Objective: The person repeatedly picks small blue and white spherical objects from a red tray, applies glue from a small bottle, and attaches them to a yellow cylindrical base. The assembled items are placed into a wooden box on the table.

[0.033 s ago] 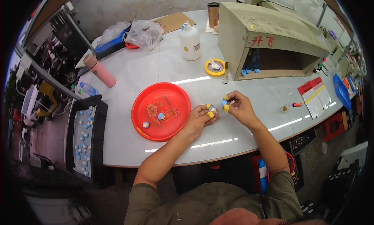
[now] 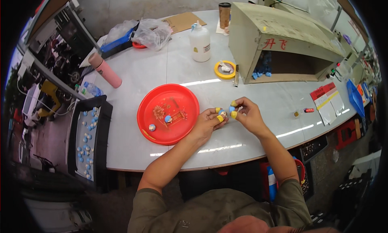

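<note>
In my left hand [image 2: 205,124] a small blue and cream figure part [image 2: 222,112] is pinched between thumb and fingers. Close to its right side, my right hand [image 2: 251,118] pinches a small light-blue piece [image 2: 232,109]. Yellow wraps cover the thumb and a fingertip of each hand. Whether the two pieces touch is too small to tell. Left of my hands, a round red plate [image 2: 186,130] holds two similar blue and cream parts, one near the middle [image 2: 168,118] and one near the rim [image 2: 152,127].
A black tray [image 2: 106,128] with several blue and cream parts stands at the left. Farther back are a pink flask [image 2: 106,71], a white squeeze bottle [image 2: 200,45] and yellow tape [image 2: 218,73]. A box-like shelf [image 2: 291,35] containing blue pieces [image 2: 262,69] stands back right.
My right hand has come slightly nearer to my left, bringing the light-blue piece closer to the figure part. The whole view has shifted a little.
</note>
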Demonstrator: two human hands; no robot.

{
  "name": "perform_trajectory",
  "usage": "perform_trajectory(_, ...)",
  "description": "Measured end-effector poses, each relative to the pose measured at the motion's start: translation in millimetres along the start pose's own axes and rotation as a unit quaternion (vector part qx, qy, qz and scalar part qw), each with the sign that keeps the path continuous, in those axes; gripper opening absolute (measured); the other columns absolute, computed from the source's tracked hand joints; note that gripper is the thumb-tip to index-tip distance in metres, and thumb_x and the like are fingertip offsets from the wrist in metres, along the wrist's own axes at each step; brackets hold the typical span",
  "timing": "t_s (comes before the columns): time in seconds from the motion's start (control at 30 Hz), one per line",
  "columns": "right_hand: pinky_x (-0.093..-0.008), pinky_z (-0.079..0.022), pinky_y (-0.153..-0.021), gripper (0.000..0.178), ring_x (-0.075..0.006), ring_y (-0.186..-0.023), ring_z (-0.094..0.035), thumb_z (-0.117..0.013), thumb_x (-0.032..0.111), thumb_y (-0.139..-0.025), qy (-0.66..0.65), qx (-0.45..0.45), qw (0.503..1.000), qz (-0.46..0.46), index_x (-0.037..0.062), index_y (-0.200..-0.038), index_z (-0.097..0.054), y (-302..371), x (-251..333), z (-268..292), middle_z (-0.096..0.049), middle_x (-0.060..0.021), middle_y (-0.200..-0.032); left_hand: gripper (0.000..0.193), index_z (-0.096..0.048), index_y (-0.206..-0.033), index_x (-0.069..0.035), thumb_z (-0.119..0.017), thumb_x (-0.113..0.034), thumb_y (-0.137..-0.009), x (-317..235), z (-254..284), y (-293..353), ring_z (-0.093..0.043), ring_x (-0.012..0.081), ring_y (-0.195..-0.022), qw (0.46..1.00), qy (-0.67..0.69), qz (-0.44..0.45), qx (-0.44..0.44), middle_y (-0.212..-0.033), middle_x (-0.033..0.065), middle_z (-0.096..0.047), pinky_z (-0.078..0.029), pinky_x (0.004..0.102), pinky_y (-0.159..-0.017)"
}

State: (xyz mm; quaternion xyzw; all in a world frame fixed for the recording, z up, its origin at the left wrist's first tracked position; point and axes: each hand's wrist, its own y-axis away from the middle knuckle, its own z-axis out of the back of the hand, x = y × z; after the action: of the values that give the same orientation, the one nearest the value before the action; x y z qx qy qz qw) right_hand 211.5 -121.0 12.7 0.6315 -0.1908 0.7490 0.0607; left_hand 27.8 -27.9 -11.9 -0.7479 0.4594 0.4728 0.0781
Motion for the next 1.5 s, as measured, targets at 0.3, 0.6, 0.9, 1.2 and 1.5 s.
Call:
perform_trajectory(0.3,-0.0203,-0.045,-0.068,0.033,-0.0080,-0.090,-0.057,-0.077,0.005,-0.082,-0.046,0.008,0.999,-0.024,0.0007,-0.110,-0.060,7.9,-24.9,-11.8,-0.064,-0.0048,-0.103,0.029,-0.052,-0.128,0.001,-0.057,-0.006,-0.100,0.1,4.2,1.5,-0.066,0.0178,-0.107,0.998,0.060,0.010,0.031,-0.120,0.0124,-0.063,-0.055,0.0282,-0.096)
perform_trajectory(0.6,-0.0217,-0.046,-0.071,0.033,-0.0083,-0.088,-0.056,-0.076,0.003,-0.082,-0.049,0.040,0.998,-0.025,0.0017,-0.110,-0.060,11.5,-13.4,-9.7,-0.063,-0.0034,-0.105,0.025,-0.056,-0.124,-0.001,-0.058,-0.012,-0.101,4.9,4.8,1.1,-0.062,0.0151,-0.109,0.997,0.054,0.022,0.054,-0.123,0.0104,-0.061,-0.054,0.0266,-0.096)
perform_trajectory(0.9,-0.0226,-0.044,-0.071,0.031,-0.0085,-0.088,-0.055,-0.076,0.001,-0.078,0.033,0.039,0.998,0.021,0.0054,-0.105,-0.061,14.6,-12.2,-12.3,-0.061,-0.0026,-0.108,0.025,-0.056,-0.123,-0.003,-0.060,-0.015,-0.101,4.6,0.8,3.8,-0.062,0.0158,-0.110,0.999,0.018,0.015,0.041,-0.121,0.0084,-0.062,-0.054,0.0270,-0.095)
perform_trajectory(1.2,-0.0237,-0.045,-0.073,0.026,-0.0106,-0.090,-0.056,-0.072,-0.001,-0.079,0.049,0.041,0.997,0.047,0.0027,-0.103,-0.062,12.5,-14.6,-8.3,-0.062,-0.0063,-0.108,0.021,-0.055,-0.119,-0.004,-0.060,-0.011,-0.100,5.6,0.0,3.2,-0.062,0.0164,-0.109,0.999,0.029,0.015,0.031,-0.120,0.0089,-0.061,-0.055,0.0285,-0.096)
perform_trajectory(1.5,-0.0263,-0.046,-0.073,0.022,-0.0124,-0.083,-0.057,-0.067,-0.006,-0.075,0.069,0.038,0.994,0.082,0.0011,-0.096,-0.062,13.9,-6.0,-11.1,-0.063,-0.0071,-0.103,0.018,-0.056,-0.115,-0.001,-0.061,-0.008,-0.099,5.7,-1.2,5.8,-0.064,0.0176,-0.107,0.999,-0.002,-0.027,0.035,-0.117,0.0101,-0.062,-0.056,0.0288,-0.094)
